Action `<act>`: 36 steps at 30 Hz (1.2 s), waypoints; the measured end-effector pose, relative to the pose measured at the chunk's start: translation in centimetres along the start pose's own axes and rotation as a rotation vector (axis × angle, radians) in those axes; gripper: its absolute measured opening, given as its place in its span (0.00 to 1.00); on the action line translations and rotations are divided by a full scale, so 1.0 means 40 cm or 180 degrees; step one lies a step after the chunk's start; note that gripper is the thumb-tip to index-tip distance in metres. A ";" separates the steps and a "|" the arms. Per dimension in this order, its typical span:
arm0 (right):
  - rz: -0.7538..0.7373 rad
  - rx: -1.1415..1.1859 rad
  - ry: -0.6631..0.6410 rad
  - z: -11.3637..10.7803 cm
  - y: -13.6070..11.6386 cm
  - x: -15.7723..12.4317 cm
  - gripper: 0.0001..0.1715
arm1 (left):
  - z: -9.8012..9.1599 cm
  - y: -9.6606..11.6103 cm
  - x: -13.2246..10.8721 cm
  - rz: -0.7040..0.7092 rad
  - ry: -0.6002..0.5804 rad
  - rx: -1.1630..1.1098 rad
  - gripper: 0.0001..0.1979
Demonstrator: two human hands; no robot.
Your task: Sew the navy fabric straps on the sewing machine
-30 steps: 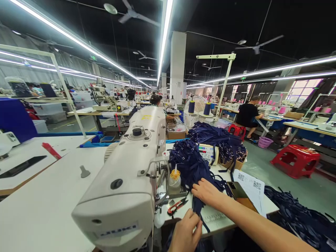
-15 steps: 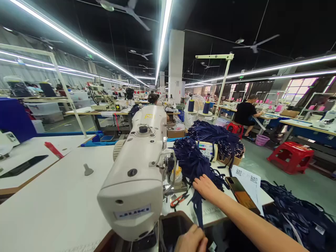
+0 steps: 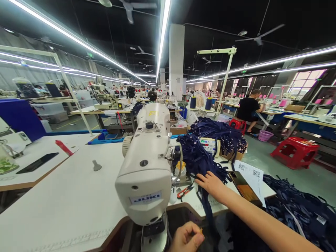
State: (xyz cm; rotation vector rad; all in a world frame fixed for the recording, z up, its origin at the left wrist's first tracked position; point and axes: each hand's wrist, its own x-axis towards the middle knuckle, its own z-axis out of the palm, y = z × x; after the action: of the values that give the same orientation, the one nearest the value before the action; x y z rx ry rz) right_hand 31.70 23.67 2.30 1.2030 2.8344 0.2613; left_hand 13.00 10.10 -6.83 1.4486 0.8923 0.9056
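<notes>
Centrally placed: white sewing machine (image 3: 147, 168) on a white tabletop (image 3: 65, 196), taken as the landmark for everything below.

Right hand (image 3: 211, 184): just right of the machine's needle end, palm down, fingers (image 3: 201, 179) spread flat on a heap of navy straps (image 3: 199, 159) (heap rises behind the hand, toward the machine's far end). One navy strap (image 3: 207, 211) trailing from under this hand over the tabletop's near edge.

Left hand (image 3: 187, 238): below and slightly right of the machine's near face, at the bottom of the view, fingers curled together, pinching something small; whether that is the strap's lower end cannot be told.

Red thread snips (image 3: 185, 191): on the tabletop between machine and right hand. Small yellow-capped bottle (image 3: 181, 168): beside the needle bar.

Phone (image 3: 244, 189) and printed paper sheet (image 3: 250, 175): further right of the machine, beyond the right forearm. Red stool (image 3: 295, 152): well right, on the floor.
</notes>
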 end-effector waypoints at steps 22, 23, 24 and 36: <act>0.0633 0.4541 0.0328 -0.008 -0.283 -0.204 0.14 | 0.021 0.052 -0.083 0.0046 0.0262 -0.0610 0.26; 0.0663 0.4541 0.0345 -0.008 -0.287 -0.204 0.14 | 0.022 0.054 -0.087 0.0033 0.0272 -0.0571 0.26; 0.0712 0.4546 0.0351 -0.006 -0.290 -0.205 0.14 | 0.022 0.054 -0.090 0.0001 0.0303 -0.0532 0.26; 0.1037 0.4326 0.0562 -0.040 -0.215 -0.139 0.14 | -0.002 -0.013 -0.107 -0.0717 0.0566 0.0127 0.25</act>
State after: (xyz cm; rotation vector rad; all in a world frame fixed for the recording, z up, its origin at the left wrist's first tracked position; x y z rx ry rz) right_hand 29.28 13.58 2.28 1.7586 2.7603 -1.8776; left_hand 11.15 6.25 -7.51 1.2843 1.1863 0.8595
